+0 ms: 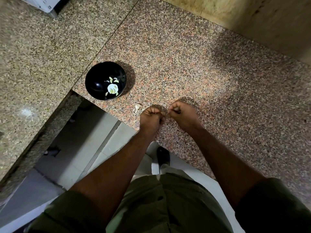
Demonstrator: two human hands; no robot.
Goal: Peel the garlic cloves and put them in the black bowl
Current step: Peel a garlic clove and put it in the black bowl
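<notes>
— Looking down from the head view, I see both hands close together over the granite counter (pixel 185 64), near its front edge. The left hand (pixel 151 116) and right hand (pixel 181 113) have fingers curled tight; what they pinch between them is hidden, so I cannot tell.

— Where is the garlic?

— Peeled garlic cloves (pixel 112 89) lie in the black bowl (pixel 94 81), up and left of the hands. One unpeeled clove (pixel 137 107) sits on the counter just beside the left hand.

Speckled granite counter (pixel 185 64), pale tiled floor (pixel 75 158), black shoe (pixel 162 156), yellowish wall (pixel 252 17)
</notes>
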